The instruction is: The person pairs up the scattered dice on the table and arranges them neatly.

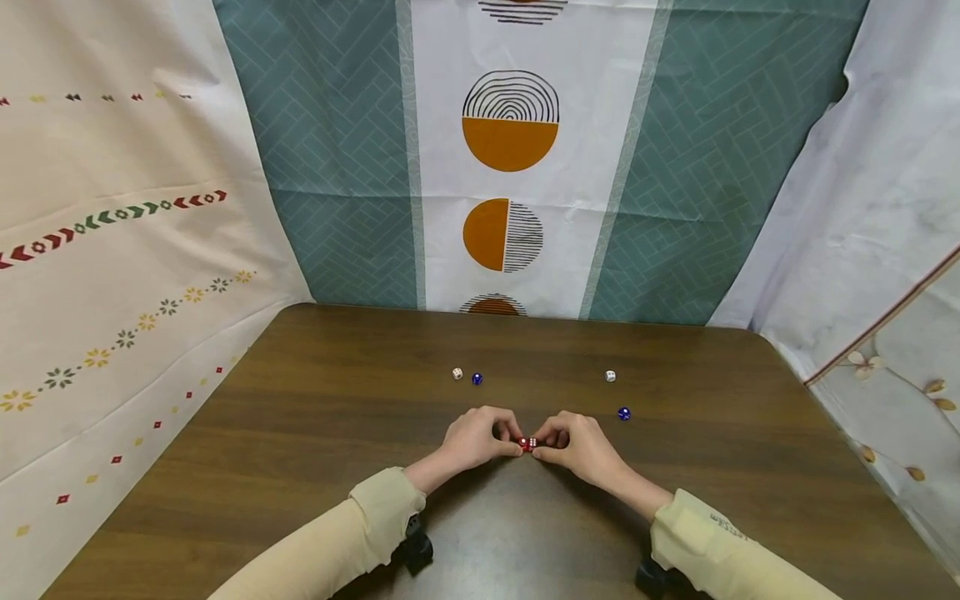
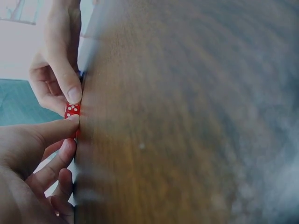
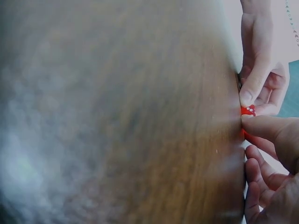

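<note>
Two red dice with white pips sit side by side on the table, close against each other. My left hand (image 1: 478, 437) pinches the left red die (image 1: 523, 443) between thumb and forefinger. The right red die (image 1: 532, 443) is pinched the same way by my right hand (image 1: 581, 448). In the left wrist view, the red dice (image 2: 72, 108) show between the two thumb tips, right at the wood surface. Fingertips cover most of the dice in the right wrist view, where a few pips of a red die (image 3: 250, 110) are visible.
Beyond my hands, a white die (image 1: 457, 374) and a blue die (image 1: 477, 379) lie on the brown wooden table (image 1: 315, 400). Farther right are another white die (image 1: 611, 376) and another blue die (image 1: 624, 413). Patterned cloths (image 1: 345, 150) hang behind and at both sides.
</note>
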Demonstrator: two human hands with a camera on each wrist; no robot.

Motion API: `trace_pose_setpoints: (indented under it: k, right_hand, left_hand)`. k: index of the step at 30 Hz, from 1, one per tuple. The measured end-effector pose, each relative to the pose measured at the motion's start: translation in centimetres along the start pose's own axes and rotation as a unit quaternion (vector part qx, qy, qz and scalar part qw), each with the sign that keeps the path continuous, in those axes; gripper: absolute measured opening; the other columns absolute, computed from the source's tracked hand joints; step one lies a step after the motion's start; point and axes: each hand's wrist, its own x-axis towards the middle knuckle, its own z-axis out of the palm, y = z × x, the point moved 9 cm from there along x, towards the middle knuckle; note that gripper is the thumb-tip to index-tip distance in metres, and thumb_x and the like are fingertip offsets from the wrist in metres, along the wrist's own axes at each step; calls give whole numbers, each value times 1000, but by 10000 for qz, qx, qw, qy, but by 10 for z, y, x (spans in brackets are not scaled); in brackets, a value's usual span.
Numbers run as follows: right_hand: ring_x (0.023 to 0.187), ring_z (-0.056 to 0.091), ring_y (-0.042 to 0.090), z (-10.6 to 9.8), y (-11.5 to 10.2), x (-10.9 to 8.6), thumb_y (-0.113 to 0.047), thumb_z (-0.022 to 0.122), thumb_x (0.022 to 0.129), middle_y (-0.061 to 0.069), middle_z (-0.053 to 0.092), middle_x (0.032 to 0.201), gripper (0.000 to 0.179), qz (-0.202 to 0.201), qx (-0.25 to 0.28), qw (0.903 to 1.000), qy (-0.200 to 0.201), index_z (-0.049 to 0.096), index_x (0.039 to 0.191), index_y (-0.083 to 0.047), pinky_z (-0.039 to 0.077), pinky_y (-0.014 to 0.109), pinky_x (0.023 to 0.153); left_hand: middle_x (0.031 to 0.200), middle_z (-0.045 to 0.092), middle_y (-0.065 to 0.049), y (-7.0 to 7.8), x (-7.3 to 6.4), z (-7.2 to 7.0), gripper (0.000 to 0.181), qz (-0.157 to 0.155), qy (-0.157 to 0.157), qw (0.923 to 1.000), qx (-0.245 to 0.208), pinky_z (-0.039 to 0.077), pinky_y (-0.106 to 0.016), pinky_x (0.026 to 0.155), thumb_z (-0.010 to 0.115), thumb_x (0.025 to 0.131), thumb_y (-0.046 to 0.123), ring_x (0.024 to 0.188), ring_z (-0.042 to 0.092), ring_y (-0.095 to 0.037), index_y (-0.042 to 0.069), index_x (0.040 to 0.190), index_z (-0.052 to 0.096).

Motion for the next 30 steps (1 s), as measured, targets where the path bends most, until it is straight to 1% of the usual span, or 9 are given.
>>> trace_pose_setpoints:
  k: [7,13,17,20,22,23,27,30]
  right_hand:
    - [67,51,5,-2,-4,2,-19,82,80,-5,61,78,9,-76,8,10000,-6,76,88,-18,44,20,60]
    - [67,51,4,-1,-4,2,-20,82,80,-5,61,78,10,-57,-42,10000,-56,76,88,-19,44,20,61]
    - [69,52,5,-2,-5,2,-21,82,80,-3,62,81,14,-113,-69,9998,-158,75,92,-18,45,20,62]
    - [72,54,6,-7,-6,2,-22,82,80,-2,64,86,19,-186,-76,9995,-237,75,97,-17,46,20,64]
    - [74,56,7,-14,-5,2,-24,82,81,-2,66,91,22,-172,-92,9995,-239,74,101,-18,47,21,65]
    - [75,56,7,-21,-4,2,-24,81,81,-2,67,93,24,-156,-99,9997,-163,74,103,-18,48,21,66]
    - [81,61,9,-54,4,4,-23,80,83,0,71,98,27,-74,-191,9994,281,74,109,-15,51,25,71]
    - [84,65,12,-80,17,3,-21,78,85,3,72,100,29,-32,-296,9977,603,74,113,-13,52,25,73]
  left_hand:
    - [67,60,13,3,0,-4,12,54,45,10000,28,32,-23,47,81,81,32,50,47,-3,26,83,71]
    - [68,61,12,3,-1,-4,11,52,-11,10000,8,32,-23,47,81,82,31,51,46,-3,26,83,71]
    - [68,61,11,3,-1,-4,11,55,-2,10000,-38,31,-23,47,81,82,30,51,46,-3,25,83,71]
    - [67,61,12,2,-2,-3,11,44,-16,10000,-60,32,-23,49,81,82,31,53,46,-3,26,83,71]
    - [67,62,12,2,-2,-2,11,37,-28,10000,-75,32,-23,50,81,81,31,54,46,-2,26,83,72]
    - [67,62,12,2,-2,-1,11,38,-28,10000,-82,33,-23,50,81,81,31,54,47,-2,26,83,72]
    - [66,61,13,2,-2,-2,11,30,-7,10000,-76,32,-24,49,81,81,31,54,47,-3,26,83,72]
    - [66,61,14,3,-3,-2,12,14,10,10000,-56,31,-24,49,82,80,31,53,47,-3,26,83,71]
